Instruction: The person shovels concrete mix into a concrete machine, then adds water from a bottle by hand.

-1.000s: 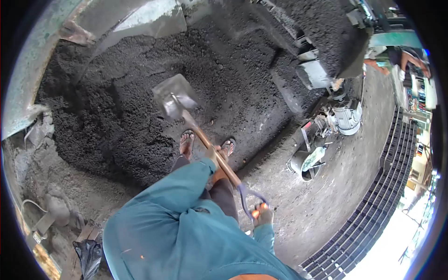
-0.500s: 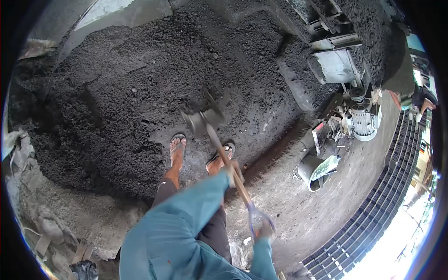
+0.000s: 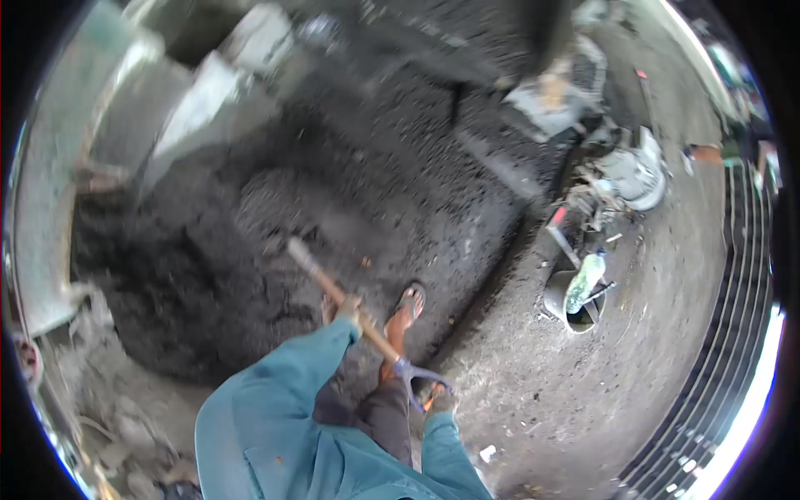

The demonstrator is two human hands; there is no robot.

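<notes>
A shovel (image 3: 379, 342) with a wooden shaft and a purple-blue forked handle slants across my front. My left hand (image 3: 350, 310) is wrapped round the middle of its shaft. At the top end, my right hand (image 3: 442, 402) grips the handle. Beyond the metal socket the blade cannot be made out; it is blurred or sunk in the dark loose material (image 3: 192, 275). One sandalled foot (image 3: 410, 298) stands to the right of the shaft, and the other is mostly hidden behind my left hand.
At right stand a motor (image 3: 633, 179) and a round container (image 3: 557, 293) with a green bottle (image 3: 586, 282) in it. Rows of dark blocks (image 3: 737, 275) line the far right, near another person's leg (image 3: 708, 155). A pale slab (image 3: 196, 104) lies upper left.
The shovel has swung left, and its blade, visible before, no longer shows. Both hands keep their hold. The whole view has shifted and is blurred.
</notes>
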